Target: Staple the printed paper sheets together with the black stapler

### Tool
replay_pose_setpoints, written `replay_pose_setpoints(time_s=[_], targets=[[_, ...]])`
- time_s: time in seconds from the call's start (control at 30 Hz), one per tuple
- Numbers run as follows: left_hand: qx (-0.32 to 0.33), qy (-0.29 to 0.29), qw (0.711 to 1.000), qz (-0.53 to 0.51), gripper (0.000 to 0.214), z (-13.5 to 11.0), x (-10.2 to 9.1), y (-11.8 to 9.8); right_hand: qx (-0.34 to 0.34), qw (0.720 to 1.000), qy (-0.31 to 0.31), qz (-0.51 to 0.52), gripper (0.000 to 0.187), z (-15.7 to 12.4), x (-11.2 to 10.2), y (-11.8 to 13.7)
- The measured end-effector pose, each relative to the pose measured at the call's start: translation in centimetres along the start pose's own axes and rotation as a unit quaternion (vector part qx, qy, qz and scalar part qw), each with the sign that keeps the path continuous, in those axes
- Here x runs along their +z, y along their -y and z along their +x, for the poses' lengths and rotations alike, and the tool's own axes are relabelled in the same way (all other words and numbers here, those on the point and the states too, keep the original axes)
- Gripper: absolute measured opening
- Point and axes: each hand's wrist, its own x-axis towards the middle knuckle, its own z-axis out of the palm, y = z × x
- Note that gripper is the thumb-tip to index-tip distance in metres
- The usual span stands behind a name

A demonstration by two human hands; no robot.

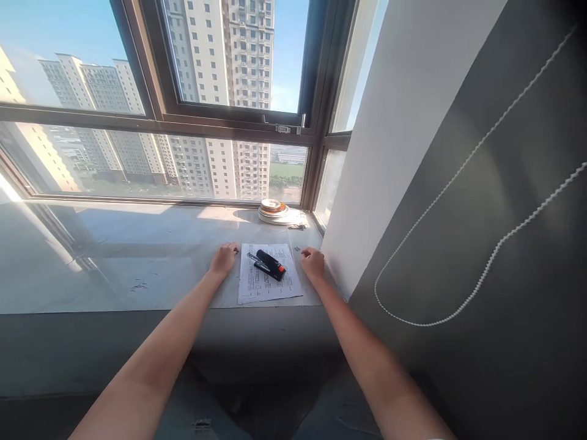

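Fingers (pixel 230 249) of both hands are loosely bent, gripping nothing: left hand (pixel 224 259) just left of the white printed paper sheet (pixel 257 287), right hand (pixel 313 263) just right of it. A black stapler with orange tip (pixel 269 264) lies on the sheet.

Place: room high in a tower block; home or office, cannot tell.
Window (pixel 220 55): apartment towers outside.
Ledge (pixel 114 256): wide stone sill.
Wall (pixel 518 342): bead cord (pixel 426 324).
Desk things: printed paper (pixel 268 288), stapler (pixel 270 264).
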Motion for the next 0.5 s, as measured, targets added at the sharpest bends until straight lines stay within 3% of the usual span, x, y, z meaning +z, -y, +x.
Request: replay_pose_setpoints(time_s=[0.2, 0.33, 0.43, 0.5], targets=[[-0.010, -0.030, 0.999, -0.004, 0.017, -3.3, -0.9, -0.7, -0.118, 0.981, -0.018, 0.153, 0.026, -2.6, 0.1, 4.1], [-0.005, -0.042, 0.999, -0.024, 0.027, -4.8, -1.3, -2.0, -0.230, 0.952, 0.099, 0.176, 0.030, -4.2, 0.9, 5.5], [0.031, -0.057, 0.996, -0.063, 0.030, -5.5, -1.7, -3.5, -0.263, 0.934, 0.175, 0.169, 0.045, -4.6, 1.4, 5.5], [0.075, -0.053, 0.991, -0.093, 0.032, -5.7, -2.0, -4.5, -0.266, 0.928, 0.191, 0.178, 0.044, -4.6, 1.6, 5.4]])
